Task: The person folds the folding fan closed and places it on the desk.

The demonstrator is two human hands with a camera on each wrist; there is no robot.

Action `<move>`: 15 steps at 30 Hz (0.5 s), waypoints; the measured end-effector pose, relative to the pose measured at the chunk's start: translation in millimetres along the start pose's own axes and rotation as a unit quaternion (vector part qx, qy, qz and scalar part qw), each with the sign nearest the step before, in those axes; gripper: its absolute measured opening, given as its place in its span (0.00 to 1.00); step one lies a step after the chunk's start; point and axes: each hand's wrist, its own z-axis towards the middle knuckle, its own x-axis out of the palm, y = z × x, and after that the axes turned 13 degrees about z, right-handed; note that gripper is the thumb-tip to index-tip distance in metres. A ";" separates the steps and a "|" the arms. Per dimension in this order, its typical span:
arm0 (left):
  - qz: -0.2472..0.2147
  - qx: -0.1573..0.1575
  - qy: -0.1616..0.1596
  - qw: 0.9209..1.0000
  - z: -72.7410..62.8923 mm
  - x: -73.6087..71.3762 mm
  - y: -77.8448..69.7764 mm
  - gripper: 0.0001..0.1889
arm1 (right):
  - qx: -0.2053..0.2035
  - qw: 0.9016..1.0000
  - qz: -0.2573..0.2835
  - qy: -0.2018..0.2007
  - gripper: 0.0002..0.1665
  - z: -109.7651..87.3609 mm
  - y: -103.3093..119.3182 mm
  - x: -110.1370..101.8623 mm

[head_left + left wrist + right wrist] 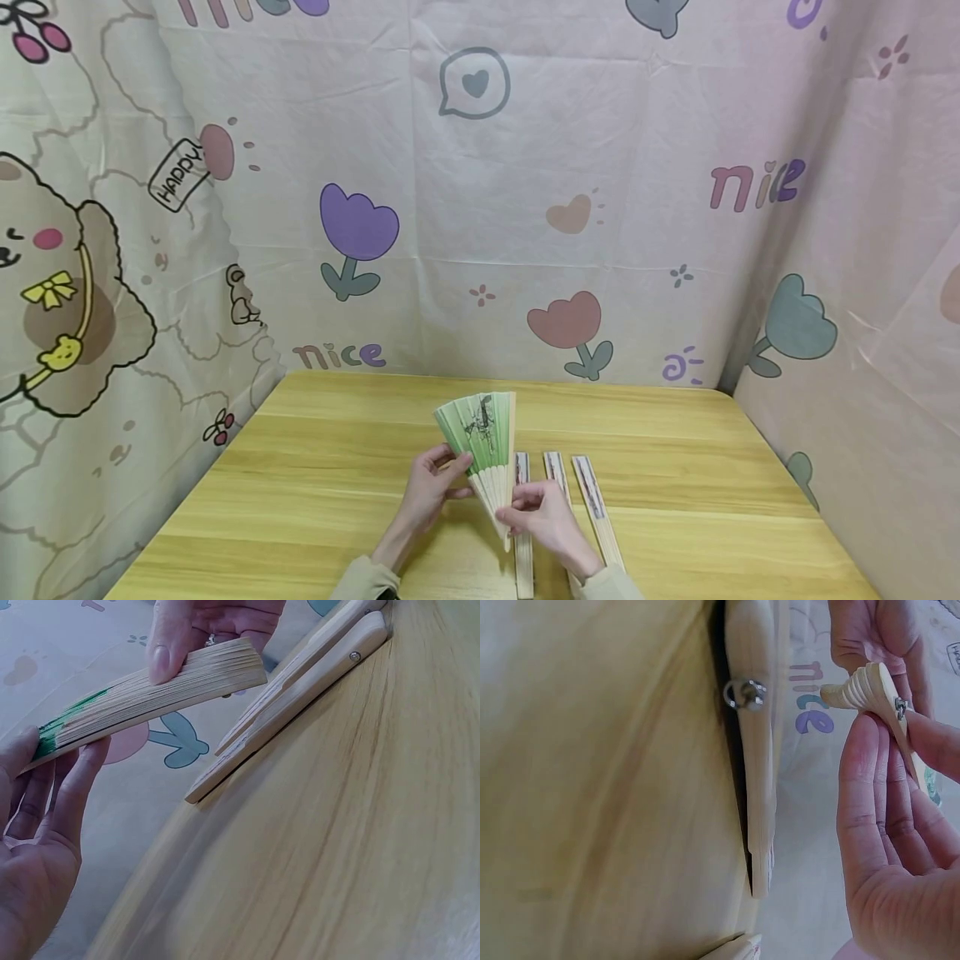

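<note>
A partly spread folding fan, green with dark printed marks and pale wooden ribs, is held above the table between both hands. My left hand pinches its left edge at the green part, thumb in front and fingers behind. Lower down, near the pivot, my right hand grips the ribs between thumb and fingers. In the right wrist view a small metal ring sits at the pivot of the fan, beside the right hand. The left wrist view shows the ribs edge-on, with the left hand under the green end.
On the wooden table lie three closed folding fans side by side: one fan just under the held one, a middle fan partly behind the right hand, and a fan on the right. Printed cloth hangs behind the table.
</note>
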 end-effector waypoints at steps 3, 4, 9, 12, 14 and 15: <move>0.004 -0.003 0.002 1.000 0.4 0.3 -1.0 0.24 | -0.003 1.000 -0.008 0.003 0.11 0.0 -0.4 -0.2; 0.004 -0.003 0.003 1.000 0.7 0.4 -1.1 0.24 | -0.006 1.000 -0.011 0.002 0.10 0.0 -0.2 -0.2; 0.004 0.003 0.002 1.000 1.4 1.8 -1.3 0.25 | -0.006 1.000 -0.025 -0.001 0.09 0.0 0.0 -0.9; 0.001 0.008 -0.001 1.000 1.6 2.4 -0.7 0.25 | -0.001 1.000 -0.030 -0.001 0.08 -0.2 0.0 -1.5; -0.002 0.009 -0.005 1.000 2.0 2.7 -0.1 0.24 | 0.003 1.000 -0.031 0.000 0.08 -0.4 0.2 -1.6; -0.004 0.007 -0.007 1.000 2.1 2.8 0.1 0.24 | 0.005 0.999 -0.031 -0.001 0.07 -0.5 0.3 -1.6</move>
